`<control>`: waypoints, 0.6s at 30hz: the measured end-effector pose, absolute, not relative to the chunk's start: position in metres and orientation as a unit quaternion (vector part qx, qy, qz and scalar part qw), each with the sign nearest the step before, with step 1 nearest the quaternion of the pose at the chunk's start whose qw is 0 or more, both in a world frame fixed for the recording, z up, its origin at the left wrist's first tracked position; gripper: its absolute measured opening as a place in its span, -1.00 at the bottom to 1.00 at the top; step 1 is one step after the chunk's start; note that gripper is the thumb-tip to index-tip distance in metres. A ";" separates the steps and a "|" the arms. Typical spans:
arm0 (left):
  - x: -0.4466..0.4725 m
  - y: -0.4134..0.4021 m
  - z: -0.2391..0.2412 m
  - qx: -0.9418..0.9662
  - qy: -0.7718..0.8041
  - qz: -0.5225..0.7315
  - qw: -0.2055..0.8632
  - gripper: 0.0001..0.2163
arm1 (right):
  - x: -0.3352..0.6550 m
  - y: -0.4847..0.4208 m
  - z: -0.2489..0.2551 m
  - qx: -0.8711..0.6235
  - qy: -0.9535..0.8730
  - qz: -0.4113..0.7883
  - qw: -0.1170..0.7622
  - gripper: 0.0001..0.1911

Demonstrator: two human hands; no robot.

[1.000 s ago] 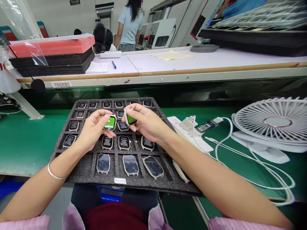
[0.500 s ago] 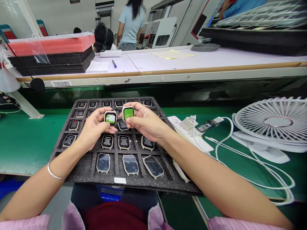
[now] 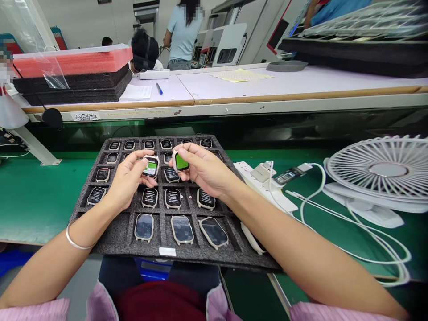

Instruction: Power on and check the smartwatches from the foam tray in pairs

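My left hand (image 3: 129,180) is closed on a smartwatch case (image 3: 152,166) without a strap, its screen part white and part green, the thumb at its left edge. In my right hand (image 3: 205,171) is a second smartwatch (image 3: 181,162), tilted, with a green screen and my thumb over its upper edge. Both are held above a black foam tray (image 3: 125,240) whose compartments hold several more watches. Many of those, like one watch (image 3: 173,199) in the middle, show lines of text; the front-row watch (image 3: 182,229) has a dark screen.
Right of the tray lie a white power strip (image 3: 245,171), a small black USB device (image 3: 289,175), looping white cables (image 3: 368,249) and a white fan (image 3: 377,171). A raised shelf (image 3: 200,93) spans the back, with stacked foam (image 3: 73,80) at left. People are beyond it.
Both watches have tilted in my fingers. My left thumb has moved up the watch's edge, and my right thumb has shifted from the screen's lower part to its top.
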State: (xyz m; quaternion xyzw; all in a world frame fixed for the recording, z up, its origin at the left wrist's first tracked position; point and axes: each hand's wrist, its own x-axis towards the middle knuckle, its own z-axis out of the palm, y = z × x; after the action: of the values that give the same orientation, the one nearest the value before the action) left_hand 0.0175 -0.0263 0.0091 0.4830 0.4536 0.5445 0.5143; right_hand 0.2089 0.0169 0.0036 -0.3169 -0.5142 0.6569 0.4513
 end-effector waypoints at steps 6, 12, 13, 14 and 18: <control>0.017 -0.026 0.006 0.510 0.457 0.545 0.485 -0.46 | 0.210 0.019 0.004 -0.285 -0.495 0.691 0.442 -0.66; 0.018 -0.022 0.006 0.504 0.434 0.546 0.510 -0.37 | 0.208 0.018 0.005 -0.260 -0.475 0.722 0.430 -0.62; 0.016 -0.022 0.010 0.506 0.435 0.542 0.511 -0.40 | 0.208 0.017 0.005 -0.257 -0.479 0.724 0.425 -0.60; 0.013 -0.023 0.015 0.512 0.436 0.533 0.513 -0.43 | 0.208 0.016 0.004 -0.254 -0.484 0.725 0.419 -0.57; -0.021 -0.051 0.040 0.584 0.431 0.486 0.486 -0.54 | 0.209 0.013 0.003 -0.245 -0.515 0.711 0.411 -0.57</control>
State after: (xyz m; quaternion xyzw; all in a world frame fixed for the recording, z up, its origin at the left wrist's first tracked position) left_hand -0.0208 -0.0511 0.0399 0.5840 0.4309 0.4864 0.4865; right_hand 0.2091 0.0128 0.0028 -0.2453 -0.5147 0.7113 0.4110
